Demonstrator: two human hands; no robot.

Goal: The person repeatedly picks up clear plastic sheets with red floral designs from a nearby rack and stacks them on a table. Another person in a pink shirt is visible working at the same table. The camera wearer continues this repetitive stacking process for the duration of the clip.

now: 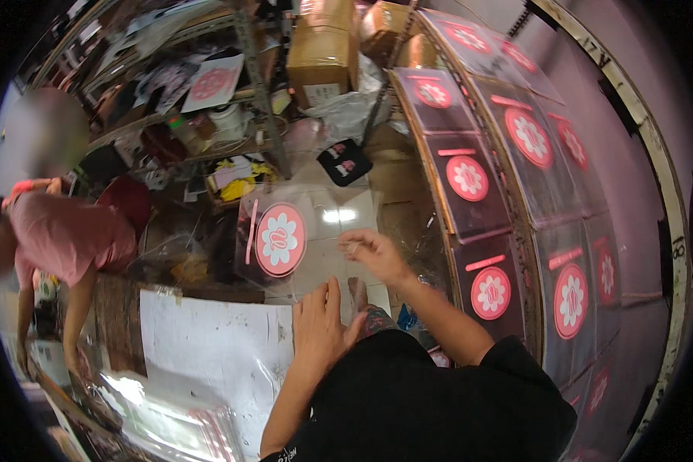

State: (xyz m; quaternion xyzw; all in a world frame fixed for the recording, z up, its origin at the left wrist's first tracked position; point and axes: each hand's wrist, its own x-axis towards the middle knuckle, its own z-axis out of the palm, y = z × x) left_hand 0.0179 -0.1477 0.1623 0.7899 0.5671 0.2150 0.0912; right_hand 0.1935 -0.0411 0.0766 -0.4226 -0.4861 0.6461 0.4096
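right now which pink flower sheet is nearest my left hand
The clear sheet with a round pink-and-white flower print just beyond your left hand, apart from the similar sheets on the brown-edged rack.

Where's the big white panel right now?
In the head view, the white panel lies low and left of centre, between the brown wooden surface on its left and the left hand by its right edge.

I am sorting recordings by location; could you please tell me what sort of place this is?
Probably a printing workshop: matching sheets with pink flower prints line a rack, the metal shelves are cluttered, and a taped cardboard box stands nearby.
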